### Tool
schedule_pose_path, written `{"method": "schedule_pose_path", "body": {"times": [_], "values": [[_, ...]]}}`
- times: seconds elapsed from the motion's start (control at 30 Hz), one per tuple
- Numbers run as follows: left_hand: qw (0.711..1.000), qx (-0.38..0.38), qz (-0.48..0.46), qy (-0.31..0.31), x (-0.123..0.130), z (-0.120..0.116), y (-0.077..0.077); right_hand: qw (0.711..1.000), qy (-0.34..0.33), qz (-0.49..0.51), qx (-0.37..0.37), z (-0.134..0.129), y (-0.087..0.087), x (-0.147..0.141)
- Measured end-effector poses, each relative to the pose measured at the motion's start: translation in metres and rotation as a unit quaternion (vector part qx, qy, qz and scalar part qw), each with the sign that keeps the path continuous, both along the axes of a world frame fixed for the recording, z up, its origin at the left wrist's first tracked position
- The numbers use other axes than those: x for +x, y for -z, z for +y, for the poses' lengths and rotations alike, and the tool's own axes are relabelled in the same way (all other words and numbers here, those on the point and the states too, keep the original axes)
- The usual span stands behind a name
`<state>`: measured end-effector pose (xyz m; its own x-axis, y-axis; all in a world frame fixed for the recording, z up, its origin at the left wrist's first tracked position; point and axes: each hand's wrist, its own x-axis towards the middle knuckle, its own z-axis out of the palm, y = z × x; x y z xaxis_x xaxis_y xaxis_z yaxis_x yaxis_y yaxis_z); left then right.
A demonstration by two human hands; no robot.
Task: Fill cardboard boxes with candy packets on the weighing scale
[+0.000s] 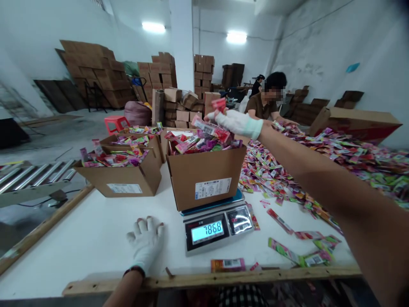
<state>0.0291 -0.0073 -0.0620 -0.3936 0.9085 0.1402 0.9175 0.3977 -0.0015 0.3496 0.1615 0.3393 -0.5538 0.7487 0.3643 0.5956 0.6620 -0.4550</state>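
Observation:
My left hand (146,241), in a white glove with bare fingertips, lies flat on the white tabletop with its fingers spread. Over an open cardboard box (185,170) my right hand (234,123), gloved likewise, is closed around a small red packet (219,103) that sticks up above the fingers. Colourful slim packets (204,140) fill this box to above its rim, just under the right hand. The box, with a white label on its front, stands on a digital scale (217,228) whose lit display reads 7868.
Filled boxes (124,177) stand to the left, near a roller conveyor (35,175). A large heap of packets (345,157) covers the table's right side. Loose packets (284,251) lie near the wooden front edge (255,276). A co-worker (266,102) leans over the heap.

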Motion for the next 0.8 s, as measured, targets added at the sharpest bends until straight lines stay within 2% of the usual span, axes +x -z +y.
{"method": "schedule_pose_path", "body": {"times": [0.07,0.13,0.2,0.27,0.37,0.57,0.67,0.73,0.8], "values": [[1.0,-0.003,-0.009,0.002,0.0,0.0,0.0,0.986,-0.008,0.156,-0.055,-0.008,-0.007,0.003],[1.0,-0.001,-0.013,0.007,0.001,0.0,0.0,0.955,0.018,0.286,-0.072,-0.013,-0.015,0.009],[1.0,0.004,-0.018,0.01,0.003,-0.001,0.001,0.934,0.056,0.352,-0.029,-0.015,-0.023,0.021],[1.0,0.006,-0.027,0.011,0.004,0.0,0.002,0.928,0.092,0.359,0.025,-0.016,-0.026,0.039],[0.999,0.005,-0.039,0.011,0.004,0.0,0.006,0.936,0.148,0.313,0.057,-0.025,-0.012,0.075],[0.999,0.011,-0.037,0.013,0.003,0.002,0.011,0.947,0.266,0.18,-0.015,-0.058,0.054,0.157],[0.999,0.005,-0.039,0.01,0.004,0.002,0.011,0.946,0.32,0.032,0.038,-0.05,0.08,0.199],[0.999,0.004,-0.037,0.011,0.004,0.002,0.009,0.946,0.308,-0.07,0.07,-0.036,0.091,0.221],[0.999,0.008,-0.03,0.015,0.004,0.001,0.007,0.955,0.259,-0.125,0.074,-0.023,0.095,0.228]]}}
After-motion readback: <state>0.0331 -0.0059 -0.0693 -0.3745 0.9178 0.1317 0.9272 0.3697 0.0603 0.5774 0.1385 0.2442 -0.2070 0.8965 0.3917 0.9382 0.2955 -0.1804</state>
